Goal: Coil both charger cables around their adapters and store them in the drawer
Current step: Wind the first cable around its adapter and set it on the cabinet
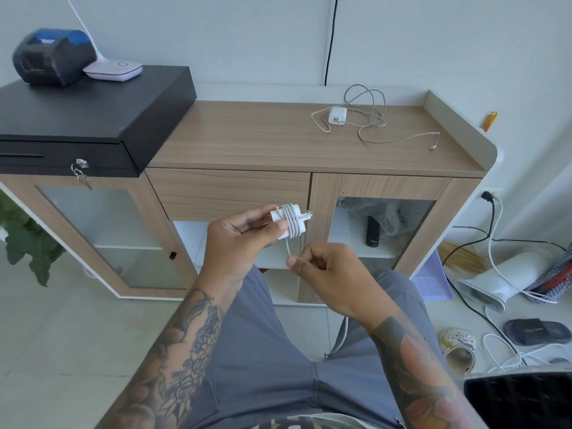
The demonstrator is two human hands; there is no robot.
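White cable is wound in several turns around the adapter (289,222) that our left hand (240,239) grips in front of the wooden cabinet (278,140), level with its closed drawer (229,190). Our right hand (325,267), just below the adapter, pinches the loose tail of that cable (288,247) between thumb and forefinger. On the cabinet top, toward its right end, the second adapter (336,116) lies with its cable (371,119) sprawled loose around it.
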